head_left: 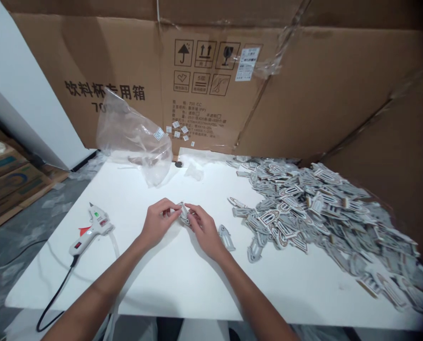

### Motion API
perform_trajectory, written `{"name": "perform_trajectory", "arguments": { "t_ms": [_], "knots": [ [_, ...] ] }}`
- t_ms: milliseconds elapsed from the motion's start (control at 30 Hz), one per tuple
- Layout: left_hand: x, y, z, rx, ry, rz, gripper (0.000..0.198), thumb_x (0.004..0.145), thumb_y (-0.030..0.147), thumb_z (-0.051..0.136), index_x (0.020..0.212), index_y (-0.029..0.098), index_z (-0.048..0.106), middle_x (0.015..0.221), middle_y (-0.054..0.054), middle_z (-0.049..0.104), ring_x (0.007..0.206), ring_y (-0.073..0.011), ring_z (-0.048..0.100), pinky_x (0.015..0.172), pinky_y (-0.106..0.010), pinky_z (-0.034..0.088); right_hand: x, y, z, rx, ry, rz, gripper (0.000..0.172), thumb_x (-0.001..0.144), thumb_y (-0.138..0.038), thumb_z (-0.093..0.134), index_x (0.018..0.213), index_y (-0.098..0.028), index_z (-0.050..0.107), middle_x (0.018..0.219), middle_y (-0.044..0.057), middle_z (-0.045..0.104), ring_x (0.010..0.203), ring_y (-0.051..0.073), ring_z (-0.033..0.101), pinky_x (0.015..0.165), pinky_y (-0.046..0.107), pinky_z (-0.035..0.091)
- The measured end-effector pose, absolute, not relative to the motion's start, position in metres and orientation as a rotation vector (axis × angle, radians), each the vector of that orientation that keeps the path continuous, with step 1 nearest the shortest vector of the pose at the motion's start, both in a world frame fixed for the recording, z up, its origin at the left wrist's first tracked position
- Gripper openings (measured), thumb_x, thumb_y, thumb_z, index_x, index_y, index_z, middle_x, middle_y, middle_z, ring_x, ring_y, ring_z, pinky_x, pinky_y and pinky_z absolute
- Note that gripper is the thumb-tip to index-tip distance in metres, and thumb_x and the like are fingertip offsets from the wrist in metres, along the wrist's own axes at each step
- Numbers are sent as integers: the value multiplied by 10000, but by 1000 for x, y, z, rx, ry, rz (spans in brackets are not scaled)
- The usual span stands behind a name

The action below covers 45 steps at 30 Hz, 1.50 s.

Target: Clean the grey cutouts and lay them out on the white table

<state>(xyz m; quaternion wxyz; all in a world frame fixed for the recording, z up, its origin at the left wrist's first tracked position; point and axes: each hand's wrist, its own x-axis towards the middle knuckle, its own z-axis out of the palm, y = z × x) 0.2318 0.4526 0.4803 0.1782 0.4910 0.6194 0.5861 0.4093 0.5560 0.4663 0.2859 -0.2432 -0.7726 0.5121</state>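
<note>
Over the middle of the white table (154, 279), my left hand (161, 219) and my right hand (203, 226) hold one small grey slotted piece (184, 214) between them. The left thumb and fingers pinch its left side. My right fingers close on its right side and hide part of it. Just right of my right hand lies a similar loose grey piece (226, 237), and another slotted piece (256, 248) is a little farther right. A white glue gun (95, 229) with a red trigger rests on the table to the left, its nozzle pointing away from me.
A large heap of grey slotted pieces (303, 203) covers the table's right side. Cardboard boxes (126, 57) stand like a wall behind the table. A clear plastic bag (133, 132) slumps at the back left. The glue gun's black cord (57, 298) hangs over the front edge.
</note>
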Motion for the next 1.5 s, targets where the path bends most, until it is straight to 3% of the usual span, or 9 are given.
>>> {"name": "perform_trajectory", "arguments": {
  "t_ms": [233,367,533,667,867,1033,1133,1267,1500],
  "knots": [
    [232,453,479,1386,1820,1682,151,943,390,784,1030,270,811,1155,-77,693,1094,-244,661,941,-374,536,410,552,468,-638,-2004,1473,409,1106,-469,536,1448,-272,643,1113,67,664,916,201,656,802,334,586],
    [234,455,477,1300,1747,1630,376,970,374,745,1316,256,660,1115,-62,757,953,-198,714,926,-353,585,410,550,472,-623,-2009,1448,408,1103,-456,538,1459,-280,632,1123,61,675,934,197,667,835,335,588],
    [234,457,472,1303,1741,1533,273,969,408,737,1174,231,710,1093,-71,786,921,-209,727,872,-349,592,408,549,471,-693,-2064,1182,352,1060,-395,594,1377,-252,646,1094,52,707,816,177,662,752,312,566],
    [229,454,470,1401,1887,1457,273,966,416,745,1193,266,720,1124,-55,773,906,-221,676,851,-378,525,412,565,465,-882,-2085,903,284,1052,-325,539,1294,-231,654,1058,57,718,782,190,638,790,347,542],
    [231,450,468,1745,1911,1218,148,946,356,762,1079,291,759,1070,-38,756,1035,-274,628,980,-462,422,419,590,462,-1003,-2165,669,184,985,-238,550,1087,-226,702,1030,109,718,1027,310,582,992,469,456],
    [234,450,463,1896,1881,1087,194,934,364,787,1111,288,767,1096,-56,752,1051,-298,609,955,-484,389,434,597,474,-1102,-2156,602,233,1027,-343,568,1170,-213,698,1146,149,667,1175,343,525,1099,529,402],
    [233,449,462,1883,1902,1090,229,965,331,747,1190,294,741,1106,-58,749,1068,-298,600,974,-484,388,464,602,480,-1173,-2191,728,270,934,-433,697,1100,-220,716,1052,95,642,992,287,597,956,465,500],
    [233,449,461,1806,1921,1120,403,928,237,745,1319,320,688,1143,-44,727,1137,-296,606,1017,-475,399,499,611,483,-1139,-2283,1035,367,737,-344,830,1083,-245,756,958,15,655,739,186,599,729,347,532],
    [232,453,458,1642,1955,1189,135,971,249,697,1068,309,768,987,-11,748,987,-253,675,1045,-480,397,497,614,483,-1118,-2221,1351,228,735,-285,848,925,-216,742,774,-24,653,704,165,613,637,278,470]
  ]
}}
